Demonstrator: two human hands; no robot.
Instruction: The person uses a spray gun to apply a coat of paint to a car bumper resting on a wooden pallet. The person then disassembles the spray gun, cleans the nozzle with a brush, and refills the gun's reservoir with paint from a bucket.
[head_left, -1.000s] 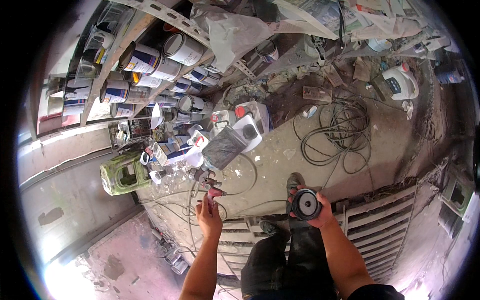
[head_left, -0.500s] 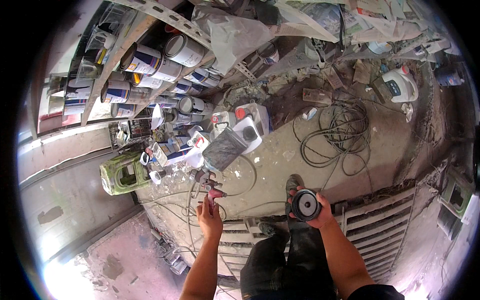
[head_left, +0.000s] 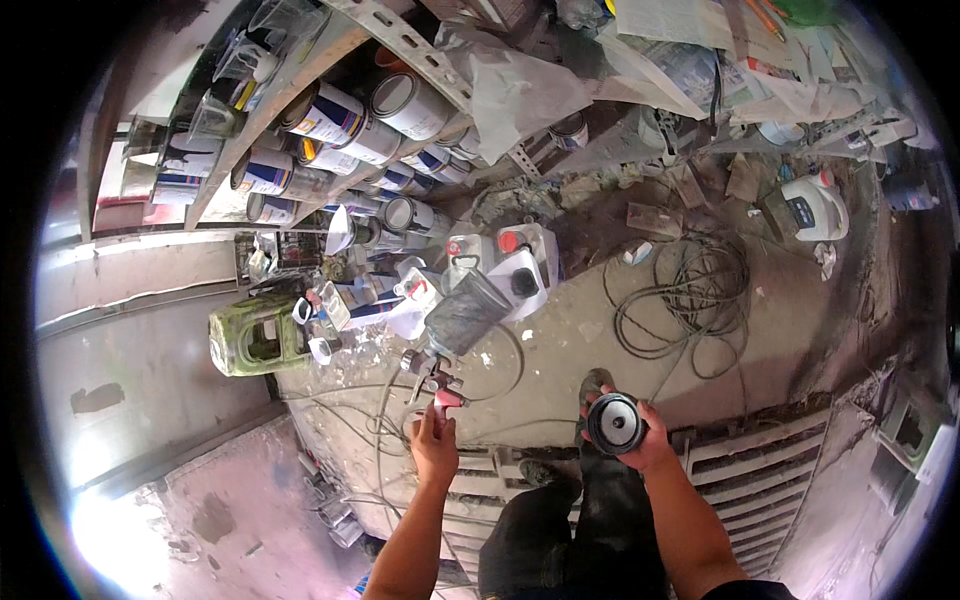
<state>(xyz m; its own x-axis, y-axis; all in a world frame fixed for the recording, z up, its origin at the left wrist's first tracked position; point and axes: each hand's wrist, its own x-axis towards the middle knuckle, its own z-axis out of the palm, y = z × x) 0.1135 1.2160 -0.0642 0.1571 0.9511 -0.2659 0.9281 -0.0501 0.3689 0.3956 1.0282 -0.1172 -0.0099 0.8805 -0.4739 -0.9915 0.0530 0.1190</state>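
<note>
My left hand (head_left: pixel 434 450) is closed around the red handle of a spray gun (head_left: pixel 447 397). A dark grey, paint-stained cup (head_left: pixel 467 313) extends from the gun's top, tilted toward the upper right; it appears attached. On the right, my right hand (head_left: pixel 652 438) grips a round black lid (head_left: pixel 616 423) by its rim. The lid's pale inner face, with a small dark centre, is turned up toward me. Both hands are apart, above my legs and the slatted grating (head_left: pixel 755 480).
Paint cans (head_left: pixel 410 105) crowd the shelves at upper left. White jugs with red caps (head_left: pixel 530 245) stand on the floor past the gun. A coiled hose (head_left: pixel 690 300) lies at right, and a green cut-open canister (head_left: pixel 260 335) sits at left. Thinner hose loops around (head_left: pixel 515 365) below the cup.
The view has shifted slightly, so the surroundings sit lower and further right. My left hand with the spray gun appears a little further right; both hands keep their holds.
</note>
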